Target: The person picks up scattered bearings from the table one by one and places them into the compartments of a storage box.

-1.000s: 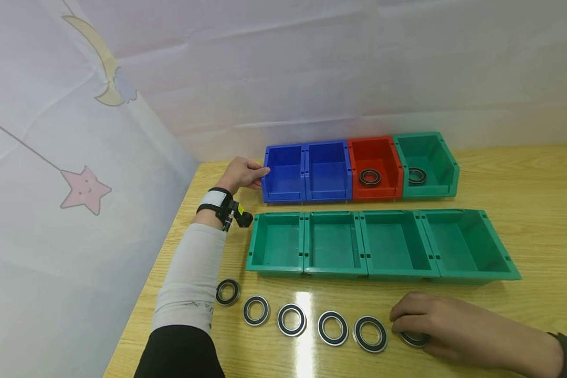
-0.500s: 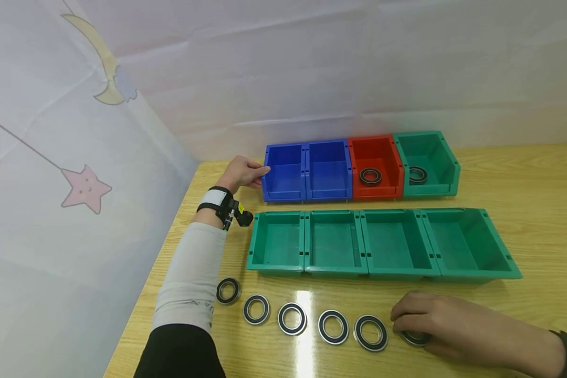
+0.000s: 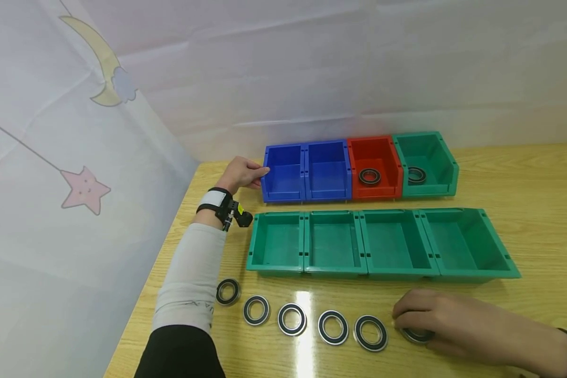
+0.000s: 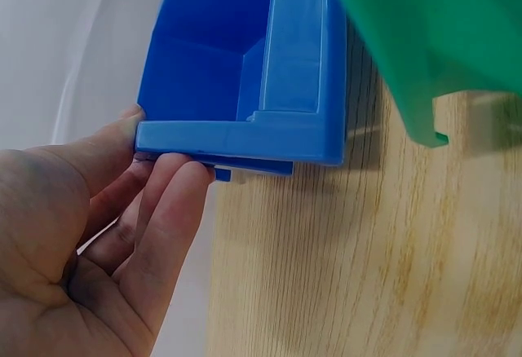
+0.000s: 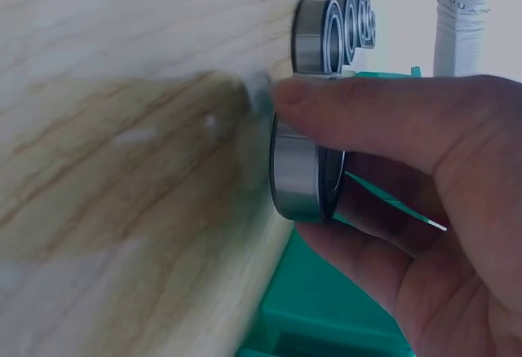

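Observation:
My left hand [image 3: 241, 173] pinches the outer side rim of the leftmost blue bin [image 3: 283, 195]. In the left wrist view, the thumb lies at the corner of that bin [image 4: 236, 138] and the fingers are bent beneath its edge. At the front right, my right hand [image 3: 449, 325] holds a ball bearing [image 3: 418, 336], partly hidden under the fingers. The right wrist view has this bearing [image 5: 296, 169] standing between thumb and fingertips, its steel outer ring showing. Several matching bearings lie in a row to its left, the nearest bearing [image 3: 370, 333] close beside the hand.
A second blue bin [image 3: 329, 194], a red bin [image 3: 377, 192] and a green bin [image 3: 430, 190] continue the back row. The red and green ones each hold a bearing. In front stands a row of several joined green bins [image 3: 335, 269]. A cloth backdrop [image 3: 312, 68] rises behind the wooden table [image 3: 524, 184].
My right hand and the bearing in it have shifted very slightly to the right. The left hand keeps its hold on the blue bin.

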The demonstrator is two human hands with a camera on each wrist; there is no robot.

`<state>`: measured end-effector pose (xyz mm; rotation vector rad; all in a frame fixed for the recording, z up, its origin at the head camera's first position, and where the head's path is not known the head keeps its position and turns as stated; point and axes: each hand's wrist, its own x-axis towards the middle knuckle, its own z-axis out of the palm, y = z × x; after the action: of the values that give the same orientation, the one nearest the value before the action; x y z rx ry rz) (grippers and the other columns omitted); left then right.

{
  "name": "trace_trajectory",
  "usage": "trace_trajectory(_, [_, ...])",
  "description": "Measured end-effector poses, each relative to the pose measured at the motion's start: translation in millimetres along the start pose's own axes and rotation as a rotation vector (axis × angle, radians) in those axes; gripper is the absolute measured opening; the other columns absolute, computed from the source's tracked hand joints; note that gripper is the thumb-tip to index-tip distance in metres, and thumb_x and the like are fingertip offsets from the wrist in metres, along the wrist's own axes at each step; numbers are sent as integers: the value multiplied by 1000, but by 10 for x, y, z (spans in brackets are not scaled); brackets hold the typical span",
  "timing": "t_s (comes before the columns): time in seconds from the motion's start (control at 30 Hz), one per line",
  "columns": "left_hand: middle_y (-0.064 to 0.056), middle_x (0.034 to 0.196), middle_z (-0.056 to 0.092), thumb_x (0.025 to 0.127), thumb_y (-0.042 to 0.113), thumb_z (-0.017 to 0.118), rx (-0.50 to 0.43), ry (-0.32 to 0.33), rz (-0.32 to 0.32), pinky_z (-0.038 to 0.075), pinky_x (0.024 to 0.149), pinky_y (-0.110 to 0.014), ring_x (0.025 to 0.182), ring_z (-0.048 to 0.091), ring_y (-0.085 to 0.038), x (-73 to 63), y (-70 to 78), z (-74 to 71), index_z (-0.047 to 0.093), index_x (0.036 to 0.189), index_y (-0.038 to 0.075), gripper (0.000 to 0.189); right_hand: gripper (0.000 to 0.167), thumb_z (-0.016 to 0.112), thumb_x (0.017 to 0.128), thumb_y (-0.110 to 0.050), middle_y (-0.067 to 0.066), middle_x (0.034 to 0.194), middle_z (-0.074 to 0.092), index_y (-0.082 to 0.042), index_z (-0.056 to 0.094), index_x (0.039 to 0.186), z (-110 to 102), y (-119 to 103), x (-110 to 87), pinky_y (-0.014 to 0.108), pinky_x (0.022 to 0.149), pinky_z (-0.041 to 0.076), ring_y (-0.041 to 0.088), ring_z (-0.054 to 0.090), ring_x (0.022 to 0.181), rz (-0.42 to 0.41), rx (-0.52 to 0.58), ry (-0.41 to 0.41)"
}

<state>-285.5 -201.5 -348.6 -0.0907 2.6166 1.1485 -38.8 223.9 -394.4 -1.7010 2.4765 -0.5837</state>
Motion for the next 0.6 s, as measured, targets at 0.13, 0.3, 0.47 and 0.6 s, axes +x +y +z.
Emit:
trace_trajectory(0.13, [-19,110,72,97,31,64,-3,-7,-3,61,87,-42,82,74,-21,-2,1,-7,66,128,4,42,61,86,69,-13,-12,121,60,-29,65,123,-40,-14,11,6,85,49,6,60,105,-40,-44,61])
trace_trajectory(0.3, [-19,111,71,97,32,64,-3,-10,-8,61,87,-41,80,73,-19,-3,-5,-9,65,130,4,43,62,87,67,-14,-12,121,60,-29,64,123,-116,-30,27,3,90,44,6,59,106,-63,-83,107])
trace_trajectory(0.47, [-19,111,72,97,32,64,-2,-9,-2,61,87,-41,83,74,-20,-10,3,-6,65,130,4,43,59,85,73,-19,-11,123,60,-29,63,126,-214,-48,25,1,90,44,7,60,107,-52,-109,91])
trace_trajectory(0.6, [-19,112,71,97,32,64,-5,-6,-6,60,88,-41,84,74,-20,-16,6,-13,65,130,4,43,63,88,69,-19,-11,124,60,-29,63,126,-289,-69,36,2,90,45,8,60,107,-54,-137,83])
